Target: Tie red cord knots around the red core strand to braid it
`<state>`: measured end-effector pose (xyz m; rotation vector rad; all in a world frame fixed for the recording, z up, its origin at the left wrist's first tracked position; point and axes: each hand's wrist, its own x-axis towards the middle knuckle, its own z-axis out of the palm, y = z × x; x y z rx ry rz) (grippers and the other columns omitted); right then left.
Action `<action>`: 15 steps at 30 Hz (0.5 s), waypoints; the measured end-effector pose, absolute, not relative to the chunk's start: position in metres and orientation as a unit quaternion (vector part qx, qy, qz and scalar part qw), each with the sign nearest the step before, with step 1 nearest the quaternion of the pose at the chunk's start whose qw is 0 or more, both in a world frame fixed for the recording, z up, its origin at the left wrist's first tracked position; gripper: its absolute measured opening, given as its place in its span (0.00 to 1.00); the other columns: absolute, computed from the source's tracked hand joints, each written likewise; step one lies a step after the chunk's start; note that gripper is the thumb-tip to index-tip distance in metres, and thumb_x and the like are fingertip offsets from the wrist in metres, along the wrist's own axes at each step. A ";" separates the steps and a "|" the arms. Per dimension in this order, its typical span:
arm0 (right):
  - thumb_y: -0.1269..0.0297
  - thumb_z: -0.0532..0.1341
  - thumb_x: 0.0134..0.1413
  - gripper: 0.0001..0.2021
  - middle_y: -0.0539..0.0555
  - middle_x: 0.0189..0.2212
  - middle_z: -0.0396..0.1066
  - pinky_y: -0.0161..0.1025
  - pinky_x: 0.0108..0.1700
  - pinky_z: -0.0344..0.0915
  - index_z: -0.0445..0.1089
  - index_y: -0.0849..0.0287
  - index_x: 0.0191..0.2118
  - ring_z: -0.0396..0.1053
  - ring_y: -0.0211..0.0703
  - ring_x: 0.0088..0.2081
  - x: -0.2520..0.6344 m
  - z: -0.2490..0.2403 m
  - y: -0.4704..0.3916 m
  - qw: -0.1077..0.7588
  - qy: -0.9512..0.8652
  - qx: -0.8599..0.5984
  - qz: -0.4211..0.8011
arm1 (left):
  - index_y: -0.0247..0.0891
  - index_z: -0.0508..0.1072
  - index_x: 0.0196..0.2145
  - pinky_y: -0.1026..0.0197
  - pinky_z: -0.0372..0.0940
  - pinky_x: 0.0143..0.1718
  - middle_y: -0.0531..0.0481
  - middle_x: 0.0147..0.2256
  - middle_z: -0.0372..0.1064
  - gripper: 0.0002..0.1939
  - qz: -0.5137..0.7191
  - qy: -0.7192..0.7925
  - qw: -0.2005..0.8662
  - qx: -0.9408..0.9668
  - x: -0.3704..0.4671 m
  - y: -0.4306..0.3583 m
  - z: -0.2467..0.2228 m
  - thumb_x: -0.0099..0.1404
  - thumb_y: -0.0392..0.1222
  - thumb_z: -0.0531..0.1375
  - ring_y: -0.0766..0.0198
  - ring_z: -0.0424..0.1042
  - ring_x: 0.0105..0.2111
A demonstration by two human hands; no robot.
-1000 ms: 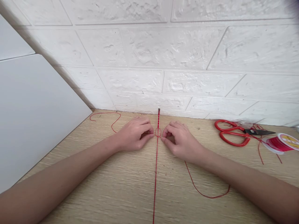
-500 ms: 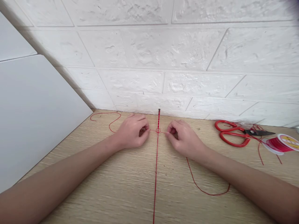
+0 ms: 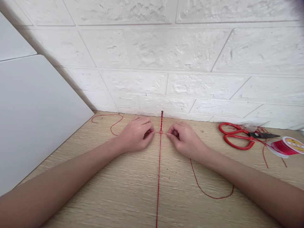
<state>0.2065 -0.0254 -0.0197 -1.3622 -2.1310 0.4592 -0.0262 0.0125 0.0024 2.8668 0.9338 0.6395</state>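
A taut red cord (image 3: 158, 180) runs from a small dark nail (image 3: 162, 111) at the wall's foot toward me. Just below the nail its upper stretch is a knotted red braid (image 3: 161, 122). A small loop (image 3: 161, 132) of thinner red thread circles the cord at the braid's lower end. Left of it, my left hand (image 3: 140, 133) pinches one side of that thread. My right hand (image 3: 182, 137) pinches the other side, close to the loop. Loose thread tails trail behind the left hand and below the right wrist.
Red-handled scissors (image 3: 238, 144) lie at the right, beside a spool of red thread (image 3: 283, 147) and some cut ends. A white brick-patterned wall (image 3: 142, 50) rises behind the wooden tabletop (image 3: 114, 193). A white panel (image 3: 40, 117) stands at the left.
The thread loop has become smaller around the cord. My left hand has moved slightly right, nearer the cord; my right hand has shifted a little left.
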 end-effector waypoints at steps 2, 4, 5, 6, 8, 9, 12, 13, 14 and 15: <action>0.71 0.59 0.59 0.05 0.54 0.31 0.70 0.43 0.38 0.58 0.65 0.57 0.31 0.65 0.46 0.36 0.207 -0.020 -0.025 0.286 -0.791 -0.516 0.164 | 0.37 0.69 0.30 0.55 0.59 0.38 0.49 0.29 0.67 0.07 0.206 0.320 0.020 0.925 -0.027 0.013 0.003 0.66 0.38 0.56 0.61 0.66 0.32; 0.71 0.58 0.59 0.06 0.54 0.31 0.69 0.43 0.39 0.58 0.64 0.57 0.30 0.64 0.46 0.36 0.208 -0.019 -0.025 0.286 -0.788 -0.522 0.156 | 0.37 0.69 0.30 0.55 0.59 0.38 0.49 0.29 0.68 0.06 0.202 0.332 0.010 0.921 -0.028 0.013 0.003 0.65 0.38 0.56 0.61 0.66 0.32; 0.70 0.58 0.59 0.06 0.54 0.30 0.69 0.44 0.39 0.58 0.64 0.57 0.30 0.64 0.46 0.35 0.208 -0.018 -0.025 0.285 -0.788 -0.524 0.154 | 0.37 0.68 0.29 0.55 0.58 0.38 0.49 0.30 0.68 0.06 0.199 0.335 0.004 0.921 -0.028 0.013 0.003 0.65 0.38 0.56 0.61 0.66 0.32; 0.70 0.59 0.59 0.05 0.53 0.30 0.69 0.44 0.39 0.58 0.64 0.57 0.31 0.64 0.46 0.35 0.208 -0.017 -0.025 0.286 -0.788 -0.523 0.153 | 0.37 0.68 0.30 0.54 0.58 0.38 0.49 0.30 0.68 0.06 0.197 0.336 -0.002 0.921 -0.028 0.013 0.003 0.65 0.38 0.56 0.61 0.66 0.32; 0.68 0.60 0.58 0.02 0.53 0.30 0.68 0.43 0.39 0.59 0.65 0.57 0.34 0.64 0.46 0.35 0.207 -0.016 -0.026 0.290 -0.789 -0.518 0.158 | 0.36 0.70 0.31 0.54 0.58 0.39 0.48 0.31 0.68 0.06 0.196 0.337 -0.014 0.921 -0.028 0.012 0.004 0.66 0.40 0.56 0.59 0.67 0.33; 0.67 0.60 0.58 0.02 0.52 0.31 0.68 0.43 0.40 0.59 0.66 0.57 0.37 0.64 0.46 0.36 0.207 -0.015 -0.027 0.293 -0.790 -0.514 0.162 | 0.36 0.70 0.33 0.53 0.58 0.40 0.47 0.32 0.69 0.07 0.198 0.336 -0.019 0.921 -0.027 0.012 0.004 0.66 0.41 0.56 0.59 0.67 0.35; 0.65 0.61 0.58 0.07 0.53 0.33 0.69 0.43 0.41 0.60 0.67 0.58 0.42 0.65 0.47 0.38 0.204 -0.014 -0.026 0.299 -0.791 -0.504 0.175 | 0.36 0.73 0.38 0.52 0.58 0.42 0.45 0.36 0.70 0.09 0.196 0.323 -0.022 0.925 -0.024 0.011 0.004 0.69 0.43 0.56 0.57 0.68 0.38; 0.65 0.62 0.58 0.07 0.53 0.33 0.69 0.43 0.40 0.60 0.67 0.58 0.41 0.65 0.47 0.38 0.202 -0.013 -0.024 0.297 -0.791 -0.504 0.179 | 0.36 0.73 0.39 0.52 0.58 0.43 0.45 0.36 0.70 0.10 0.194 0.316 -0.021 0.928 -0.023 0.012 0.003 0.69 0.44 0.55 0.57 0.68 0.38; 0.65 0.62 0.58 0.06 0.53 0.32 0.69 0.42 0.39 0.59 0.67 0.58 0.40 0.65 0.46 0.37 0.201 -0.013 -0.022 0.294 -0.792 -0.503 0.183 | 0.37 0.74 0.40 0.52 0.58 0.43 0.45 0.37 0.70 0.10 0.192 0.310 -0.018 0.931 -0.022 0.012 0.002 0.70 0.44 0.55 0.57 0.68 0.39; 0.65 0.62 0.57 0.04 0.53 0.31 0.69 0.42 0.38 0.59 0.68 0.58 0.38 0.65 0.46 0.36 0.200 -0.012 -0.019 0.290 -0.794 -0.501 0.185 | 0.37 0.74 0.41 0.53 0.58 0.43 0.45 0.37 0.70 0.11 0.190 0.304 -0.015 0.934 -0.021 0.013 0.002 0.71 0.43 0.55 0.57 0.68 0.39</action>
